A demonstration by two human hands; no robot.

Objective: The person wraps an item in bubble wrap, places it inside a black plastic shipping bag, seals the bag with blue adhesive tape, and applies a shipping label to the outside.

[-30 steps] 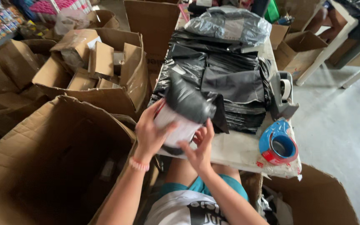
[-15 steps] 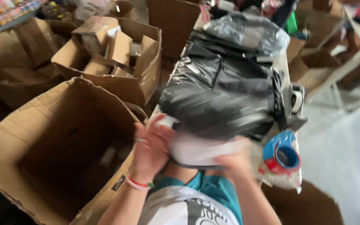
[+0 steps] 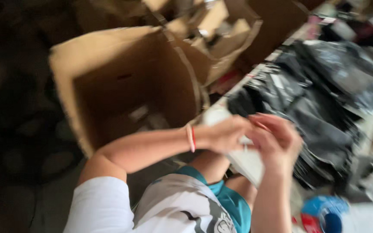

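Note:
The picture is blurred by motion. Both my hands meet over a white flat packet [image 3: 243, 159] at the table's near edge. My left hand [image 3: 225, 134], with a red and white band at the wrist, grips its upper side. My right hand [image 3: 277, 142] closes on it from the right. A black plastic bag end [image 3: 243, 102] lies just beyond my fingers, part of a heap of black plastic bags [image 3: 324, 99] on the table.
A big open cardboard box [image 3: 121, 90] stands to the left, close to my left arm. More cardboard boxes [image 3: 212, 34] sit behind it. A blue tape roll [image 3: 324, 213] lies at the lower right. The left side is dark floor.
The view has swung left and tilted, so the big open box now fills the middle. My hands have drawn the white packet nearer my body, away from the black bag pile.

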